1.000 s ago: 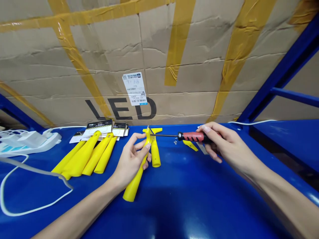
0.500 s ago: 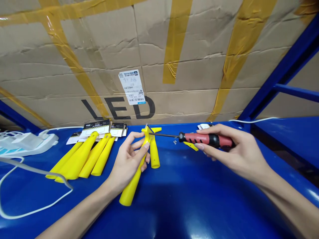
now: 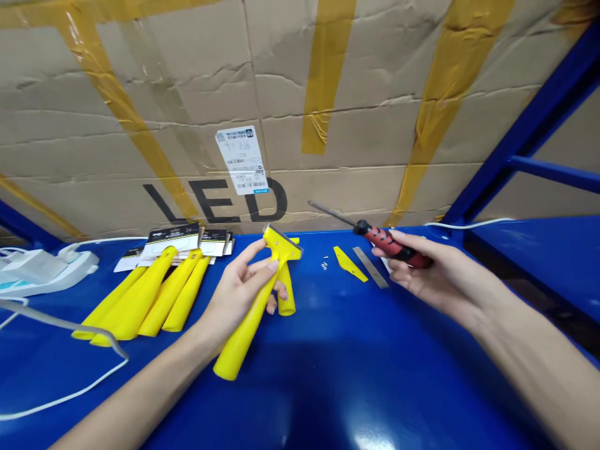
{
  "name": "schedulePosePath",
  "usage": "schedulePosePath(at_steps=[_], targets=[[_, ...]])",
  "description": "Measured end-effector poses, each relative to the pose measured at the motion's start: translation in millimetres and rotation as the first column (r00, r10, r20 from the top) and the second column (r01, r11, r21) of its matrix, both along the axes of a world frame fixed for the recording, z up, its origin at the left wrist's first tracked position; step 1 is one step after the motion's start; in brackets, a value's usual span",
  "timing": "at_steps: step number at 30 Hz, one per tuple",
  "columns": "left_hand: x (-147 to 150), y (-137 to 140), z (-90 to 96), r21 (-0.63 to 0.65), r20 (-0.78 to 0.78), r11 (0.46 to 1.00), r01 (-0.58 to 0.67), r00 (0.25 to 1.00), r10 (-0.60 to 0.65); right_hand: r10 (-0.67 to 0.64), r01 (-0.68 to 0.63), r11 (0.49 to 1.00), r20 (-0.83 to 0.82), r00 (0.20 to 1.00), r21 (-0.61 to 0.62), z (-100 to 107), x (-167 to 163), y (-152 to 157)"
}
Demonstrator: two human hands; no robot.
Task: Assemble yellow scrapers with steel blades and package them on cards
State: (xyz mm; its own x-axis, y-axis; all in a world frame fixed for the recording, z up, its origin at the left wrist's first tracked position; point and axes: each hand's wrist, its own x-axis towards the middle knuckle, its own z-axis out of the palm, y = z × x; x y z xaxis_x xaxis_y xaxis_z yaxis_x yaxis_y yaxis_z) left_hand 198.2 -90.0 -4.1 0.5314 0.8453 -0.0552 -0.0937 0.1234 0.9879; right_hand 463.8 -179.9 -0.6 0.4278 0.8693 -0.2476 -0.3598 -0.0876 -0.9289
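Note:
My left hand (image 3: 244,290) is closed around the neck of a yellow scraper (image 3: 248,322), its head with a thin blade edge turned up and a screw showing in it. In my right hand (image 3: 435,269) is a red and black screwdriver (image 3: 391,245), its shaft pointing up and left, apart from the scraper. Behind my left fingers a second yellow scraper handle (image 3: 287,294) lies on the blue table. Between the hands lie a few small screws (image 3: 324,265), a yellow plate (image 3: 350,264) with holes and a flat metal blade (image 3: 370,267).
Several yellow scraper handles (image 3: 131,300) with black and white cards (image 3: 171,240) lie at the left. A white power strip (image 3: 70,272) and a looping cable (image 3: 110,337) are beyond them. A large cardboard box (image 3: 375,125) stands behind, with a blue frame post (image 3: 525,131) at right.
The screwdriver tip has come off the scraper head and swung up as my right hand drew back. My left hand has turned the scraper so its head's broad face shows.

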Motion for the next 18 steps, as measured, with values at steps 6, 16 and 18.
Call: schedulePosePath(at_steps=[6,16,18], targets=[[25,6,-0.5,-0.119,-0.069,0.993,0.020,0.997,-0.029,-0.045,0.028,0.998,0.322,0.946,0.059,-6,13,-1],[79,19,3.7,0.021,-0.084,0.982,0.186,0.979,-0.183,0.319,0.006,0.948,0.947,0.036,-0.319,-15,-7,-11],[82,21,0.0,0.039,-0.122,0.976,0.214,0.971,-0.207,0.350,0.031,0.936,0.936,-0.020,-0.350,-17,-12,-10]])
